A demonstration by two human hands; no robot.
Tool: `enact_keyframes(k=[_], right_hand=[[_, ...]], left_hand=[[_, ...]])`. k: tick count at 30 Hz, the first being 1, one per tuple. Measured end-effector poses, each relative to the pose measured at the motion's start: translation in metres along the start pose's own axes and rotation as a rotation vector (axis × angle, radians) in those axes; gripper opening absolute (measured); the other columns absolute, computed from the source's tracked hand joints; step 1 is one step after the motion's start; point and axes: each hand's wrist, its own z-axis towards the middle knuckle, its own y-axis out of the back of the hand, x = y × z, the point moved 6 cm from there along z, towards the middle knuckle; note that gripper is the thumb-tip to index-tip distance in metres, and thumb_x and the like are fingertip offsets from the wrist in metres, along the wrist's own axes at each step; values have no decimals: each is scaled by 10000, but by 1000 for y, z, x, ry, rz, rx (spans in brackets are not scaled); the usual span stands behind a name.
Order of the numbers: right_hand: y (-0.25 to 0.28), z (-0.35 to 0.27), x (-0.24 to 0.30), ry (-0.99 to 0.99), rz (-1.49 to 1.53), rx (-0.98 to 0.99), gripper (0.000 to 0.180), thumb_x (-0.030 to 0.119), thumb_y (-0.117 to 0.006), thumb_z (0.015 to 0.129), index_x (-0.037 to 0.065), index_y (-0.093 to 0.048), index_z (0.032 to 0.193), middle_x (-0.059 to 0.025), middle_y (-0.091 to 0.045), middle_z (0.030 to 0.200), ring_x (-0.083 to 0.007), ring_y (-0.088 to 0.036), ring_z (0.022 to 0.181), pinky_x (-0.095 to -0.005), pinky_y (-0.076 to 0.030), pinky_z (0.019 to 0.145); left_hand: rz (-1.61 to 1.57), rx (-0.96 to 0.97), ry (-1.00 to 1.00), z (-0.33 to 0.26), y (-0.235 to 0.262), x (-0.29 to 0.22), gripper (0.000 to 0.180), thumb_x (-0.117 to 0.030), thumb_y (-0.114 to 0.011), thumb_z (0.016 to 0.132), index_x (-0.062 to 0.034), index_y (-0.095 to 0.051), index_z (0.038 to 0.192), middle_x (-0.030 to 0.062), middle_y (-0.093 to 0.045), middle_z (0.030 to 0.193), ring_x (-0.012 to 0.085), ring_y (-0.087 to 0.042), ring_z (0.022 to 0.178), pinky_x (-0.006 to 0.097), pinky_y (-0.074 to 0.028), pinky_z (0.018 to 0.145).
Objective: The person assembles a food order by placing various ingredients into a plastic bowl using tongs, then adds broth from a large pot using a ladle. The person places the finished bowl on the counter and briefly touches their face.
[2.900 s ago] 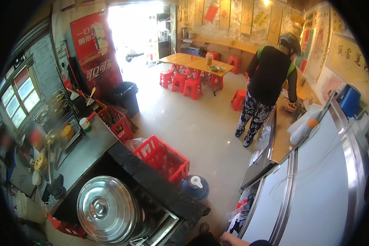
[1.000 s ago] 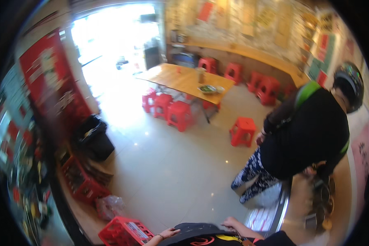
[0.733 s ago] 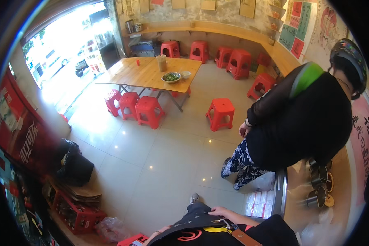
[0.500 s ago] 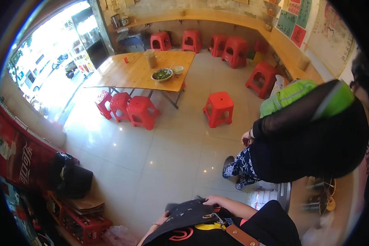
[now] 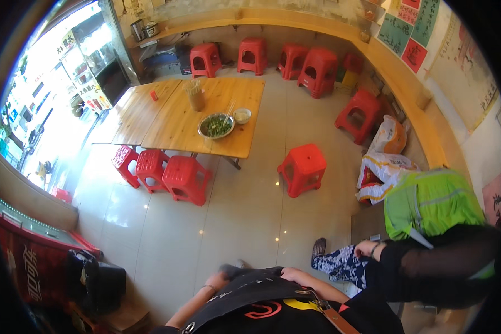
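Note:
A dark apron (image 5: pixel 245 286) with a yellow patch and a brown leather strap hangs over my front. At its left edge, my left hand (image 5: pixel 219 280) is closed on the dark cloth, a bracelet at the wrist; its fingertips are partly hidden. My right hand (image 5: pixel 293 273) curls over the apron's upper right edge, fingers bent round the fabric. Ahead, on the wooden table (image 5: pixel 167 119), stand a metal bowl of chopped greens (image 5: pixel 215 126) with chopsticks, a small white bowl (image 5: pixel 242 116) and a holder full of chopsticks (image 5: pixel 195 97).
A person in a green vest (image 5: pixel 434 203) stands close on my right beside white bags (image 5: pixel 381 172). One red stool (image 5: pixel 303 170) stands mid-floor; several others line the wall counter (image 5: pixel 317 25) and table. A red drinks fridge (image 5: pixel 33 256) and black bin (image 5: pixel 103 286) are at left.
The table and stools now appear nearer and lower. The person in green has shifted toward the lower right, uncovering the white bags. The apron, raised before, lies lower, with both hands still at it.

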Motion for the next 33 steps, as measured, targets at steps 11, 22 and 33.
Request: enact_keyframes(k=[11,22,33], right_hand=[[160,26,20,-39,-79,-317,413,315,-626,718,62,-690,1038,-203,-659,1056,-362,-622,1015,-435,-494,870],[336,92,38,170,-37,28,288,232,-633,716,70,-708,942,-106,-692,823,-220,-644,734,-380,-502,641],[491,120,87,135,-191,-93,428,233,-652,655,14,-674,1023,-180,-690,936,-250,-666,851,-376,-515,724]], left_hand=[[41,176,28,130,70,-56,359,-355,-615,800,-66,-683,1002,184,-676,1020,357,-637,983,445,-502,826],[-153,-68,-91,202,208,-155,251,-210,-549,803,-56,-655,971,219,-666,951,385,-630,946,443,-500,820],[-330,86,-189,311,285,-217,255,-202,-582,791,-39,-653,974,170,-687,923,309,-657,918,374,-505,807]])
